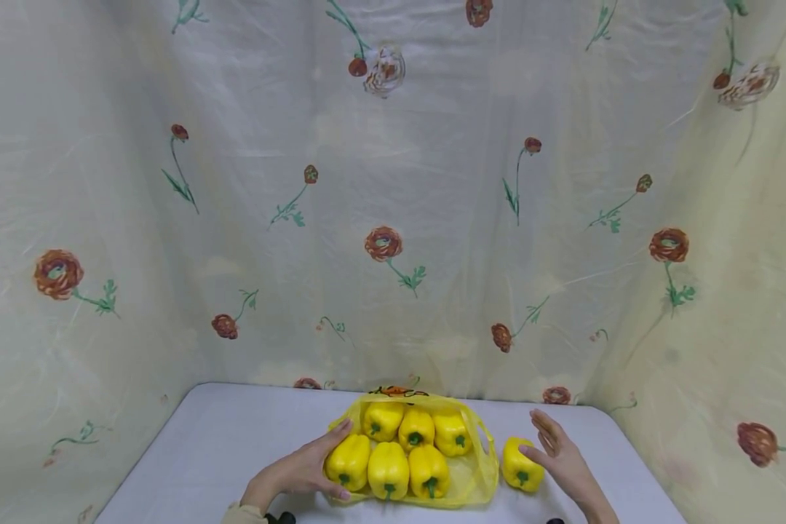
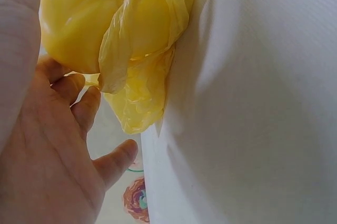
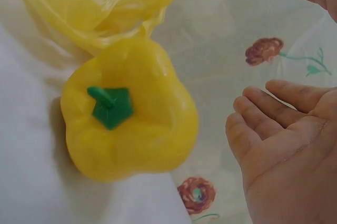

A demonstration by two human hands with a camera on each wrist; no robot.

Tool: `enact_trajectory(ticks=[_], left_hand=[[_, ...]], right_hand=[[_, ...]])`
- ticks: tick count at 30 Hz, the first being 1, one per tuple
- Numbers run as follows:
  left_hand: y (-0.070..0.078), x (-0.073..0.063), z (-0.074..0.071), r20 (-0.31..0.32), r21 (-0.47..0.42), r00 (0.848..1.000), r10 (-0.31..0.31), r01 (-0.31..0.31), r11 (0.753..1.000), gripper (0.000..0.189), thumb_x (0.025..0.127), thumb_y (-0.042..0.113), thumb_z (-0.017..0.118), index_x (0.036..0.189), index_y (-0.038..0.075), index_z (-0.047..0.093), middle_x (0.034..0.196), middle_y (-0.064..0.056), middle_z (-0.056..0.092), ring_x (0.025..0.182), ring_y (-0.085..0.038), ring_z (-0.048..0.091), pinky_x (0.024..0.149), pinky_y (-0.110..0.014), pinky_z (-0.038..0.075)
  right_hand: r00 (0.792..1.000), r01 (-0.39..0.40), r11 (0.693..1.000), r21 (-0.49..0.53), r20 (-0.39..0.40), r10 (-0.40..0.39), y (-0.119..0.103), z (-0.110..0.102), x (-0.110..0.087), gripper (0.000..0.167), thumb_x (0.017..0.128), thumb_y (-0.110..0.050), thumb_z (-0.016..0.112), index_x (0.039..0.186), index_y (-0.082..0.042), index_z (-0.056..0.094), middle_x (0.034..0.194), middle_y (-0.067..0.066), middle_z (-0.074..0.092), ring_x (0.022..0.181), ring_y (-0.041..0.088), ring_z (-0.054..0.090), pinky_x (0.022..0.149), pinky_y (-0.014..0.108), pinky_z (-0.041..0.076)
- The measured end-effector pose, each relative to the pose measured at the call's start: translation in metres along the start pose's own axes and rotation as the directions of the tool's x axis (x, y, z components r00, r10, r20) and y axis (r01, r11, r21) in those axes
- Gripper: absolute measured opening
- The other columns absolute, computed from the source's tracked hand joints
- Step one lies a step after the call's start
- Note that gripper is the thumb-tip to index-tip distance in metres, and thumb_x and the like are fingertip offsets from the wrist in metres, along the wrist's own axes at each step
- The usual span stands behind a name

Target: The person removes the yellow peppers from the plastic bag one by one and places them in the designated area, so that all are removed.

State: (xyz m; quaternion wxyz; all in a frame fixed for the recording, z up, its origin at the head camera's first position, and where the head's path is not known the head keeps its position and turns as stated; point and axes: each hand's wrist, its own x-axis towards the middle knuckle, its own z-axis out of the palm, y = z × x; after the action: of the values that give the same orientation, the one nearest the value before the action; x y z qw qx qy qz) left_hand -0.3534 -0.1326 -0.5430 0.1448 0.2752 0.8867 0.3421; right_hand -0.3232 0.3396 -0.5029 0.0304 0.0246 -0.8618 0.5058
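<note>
On a white table (image 1: pixel 236 437), a yellow plastic bag (image 1: pixel 468 484) lies with its mouth toward the near side and six yellow peppers (image 1: pixel 388 466) in it, three in the far row and three in the near one, green stems facing near. The left hand (image 1: pixel 304 464) is at the bag's left side, thumb on the near side and fingers on the far side of the near-left pepper; the fingers are spread and slightly bent, and I cannot tell whether they grip anything. A loose pepper (image 1: pixel 521 469) stands on the table just right of the bag, its stem also toward the near side. Right of it, the right hand (image 1: pixel 561 462) is well opened, fingers straight and thumb apart, holding nothing; the right wrist view shows a gap between fingers and pepper. Beyond the table hangs a pale curtain (image 1: pixel 445 182) with printed flowers (image 1: pixel 383 244).
</note>
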Motion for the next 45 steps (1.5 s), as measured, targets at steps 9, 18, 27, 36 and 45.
enact_trajectory(ticks=[9, 18, 27, 36, 45], left_hand=[[0.001, 0.001, 0.000, 0.000, -0.008, 1.000, -0.019, 0.019, 1.000, 0.110, 0.075, 0.054, 0.077, 0.156, 0.017, 0.013, 0.163, -0.005, 0.014, 0.147, -0.034, 0.020, 0.115, -0.061, 0.023], [0.000, 0.000, 0.000, 0.008, -0.014, 1.000, -0.020, 0.021, 1.000, 0.110, 0.075, 0.054, 0.077, 0.156, 0.017, 0.012, 0.163, -0.005, 0.013, 0.148, -0.035, 0.019, 0.115, -0.061, 0.022], [-0.002, 0.000, 0.001, 0.000, -0.012, 1.000, -0.019, 0.019, 1.000, 0.110, 0.075, 0.055, 0.076, 0.156, 0.018, 0.013, 0.163, -0.005, 0.013, 0.147, -0.035, 0.020, 0.115, -0.061, 0.023], [-0.001, 0.000, 0.001, -0.003, -0.010, 1.000, -0.020, 0.020, 1.000, 0.111, 0.074, 0.056, 0.077, 0.156, 0.018, 0.012, 0.163, -0.004, 0.013, 0.147, -0.035, 0.021, 0.114, -0.062, 0.023], [0.000, 0.001, 0.000, 0.009, -0.051, 1.000, -0.020, 0.020, 0.998, 0.112, 0.074, 0.053, 0.078, 0.156, 0.015, 0.013, 0.163, -0.004, 0.013, 0.147, -0.036, 0.019, 0.115, -0.063, 0.022]], right_hand=[[0.997, 0.083, 0.996, 0.013, 0.008, -0.083, -0.020, 0.007, -0.002, 0.088, 0.087, -0.031, 0.072, 0.152, -0.005, 0.019, 0.158, 0.020, 0.024, 0.146, 0.035, 0.022, 0.116, 0.043, 0.022], [0.997, 0.070, 0.997, 0.008, 0.028, -0.071, -0.032, 0.011, -0.006, 0.088, 0.086, -0.032, 0.073, 0.152, -0.007, 0.020, 0.158, 0.020, 0.024, 0.146, 0.037, 0.023, 0.116, 0.045, 0.023], [0.988, 0.102, 0.994, 0.037, 0.111, -0.105, -0.046, 0.031, -0.007, 0.087, 0.084, -0.033, 0.074, 0.152, -0.012, 0.024, 0.158, 0.014, 0.027, 0.147, 0.034, 0.022, 0.118, 0.047, 0.023], [0.979, 0.130, 0.990, 0.059, 0.150, -0.138, -0.052, 0.051, -0.009, 0.085, 0.082, -0.031, 0.077, 0.150, -0.011, 0.029, 0.157, 0.013, 0.031, 0.145, 0.034, 0.026, 0.118, 0.046, 0.024], [0.963, 0.131, 0.988, 0.085, 0.225, -0.147, -0.054, 0.070, -0.008, 0.083, 0.084, -0.029, 0.075, 0.151, -0.012, 0.029, 0.158, 0.011, 0.029, 0.146, 0.034, 0.024, 0.119, 0.047, 0.022]])
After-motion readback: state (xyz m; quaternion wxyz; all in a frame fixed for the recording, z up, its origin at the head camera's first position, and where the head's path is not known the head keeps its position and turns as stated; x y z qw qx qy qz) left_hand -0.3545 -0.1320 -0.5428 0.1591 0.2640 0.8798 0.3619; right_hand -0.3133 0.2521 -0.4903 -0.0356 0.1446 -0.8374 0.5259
